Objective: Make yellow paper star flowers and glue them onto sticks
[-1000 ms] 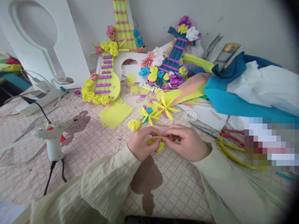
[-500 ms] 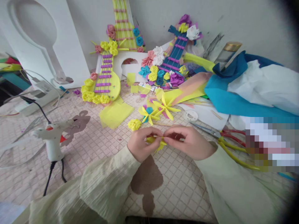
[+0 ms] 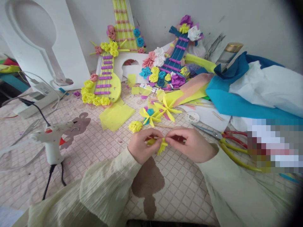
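Near the middle of the table, a small yellow paper piece (image 3: 161, 148) is pinched between my two hands. My left hand (image 3: 144, 145) is closed on it, thumb against fingers. From the other side my right hand (image 3: 193, 144) touches its edge, thumb and forefinger pressed together; the fingertips partly hide the paper. Just beyond the hands lie a yellow paper rosette (image 3: 135, 126), a yellow star-shaped flower (image 3: 151, 118) and a larger one (image 3: 168, 109). Yellow sheets (image 3: 117, 116) lie farther left.
A glue gun (image 3: 53, 143) with black cables stands at the left, near a power strip (image 3: 35, 102). Scissors (image 3: 217, 135) lie at the right below blue fabric (image 3: 232, 101). Decorated guitar shapes, one yellow (image 3: 111, 83) and one blue (image 3: 177, 56), lean at the back.
The whole view has shifted slightly. Both hands keep their pinch, and the yellow piece has turned a little between the fingertips.
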`<state>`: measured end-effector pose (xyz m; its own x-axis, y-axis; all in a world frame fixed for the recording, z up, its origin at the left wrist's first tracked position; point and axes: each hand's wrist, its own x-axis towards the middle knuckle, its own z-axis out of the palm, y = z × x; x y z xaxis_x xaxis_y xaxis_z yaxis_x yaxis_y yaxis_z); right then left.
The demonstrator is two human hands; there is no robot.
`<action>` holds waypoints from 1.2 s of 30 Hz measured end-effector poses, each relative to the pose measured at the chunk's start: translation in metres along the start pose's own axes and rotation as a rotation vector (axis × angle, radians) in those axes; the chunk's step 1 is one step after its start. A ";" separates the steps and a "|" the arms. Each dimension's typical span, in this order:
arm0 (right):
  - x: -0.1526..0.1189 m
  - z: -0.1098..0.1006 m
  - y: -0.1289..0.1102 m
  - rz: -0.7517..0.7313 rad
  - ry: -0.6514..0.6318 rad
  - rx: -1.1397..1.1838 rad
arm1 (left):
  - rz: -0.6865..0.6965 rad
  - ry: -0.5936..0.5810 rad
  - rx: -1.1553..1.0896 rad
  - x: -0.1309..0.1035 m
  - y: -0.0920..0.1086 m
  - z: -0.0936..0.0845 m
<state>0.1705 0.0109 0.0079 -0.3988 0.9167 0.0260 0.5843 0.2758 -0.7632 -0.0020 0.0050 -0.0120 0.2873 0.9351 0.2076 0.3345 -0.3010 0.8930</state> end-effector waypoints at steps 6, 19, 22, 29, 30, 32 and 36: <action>0.000 0.000 0.000 0.002 0.031 0.015 | 0.060 -0.010 0.101 0.000 0.004 -0.001; 0.001 0.000 -0.002 -0.080 0.037 0.005 | 0.226 0.011 0.205 0.002 0.006 -0.004; 0.001 0.000 0.000 -0.096 0.035 0.011 | 0.234 0.043 0.212 0.002 0.004 -0.003; 0.001 0.000 0.000 -0.186 0.003 -0.069 | 0.243 0.050 0.232 0.001 0.005 -0.003; 0.001 0.000 0.000 -0.189 0.001 -0.080 | 0.241 0.050 0.235 0.002 0.005 -0.003; 0.001 0.000 0.000 -0.188 -0.003 -0.094 | 0.234 0.047 0.233 0.002 0.005 -0.003; 0.001 0.001 -0.002 -0.186 0.012 -0.098 | 0.223 0.043 0.206 0.001 0.005 -0.003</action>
<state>0.1686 0.0111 0.0088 -0.4983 0.8505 0.1685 0.5679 0.4670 -0.6778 -0.0025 0.0054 -0.0059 0.3371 0.8475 0.4100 0.4441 -0.5271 0.7245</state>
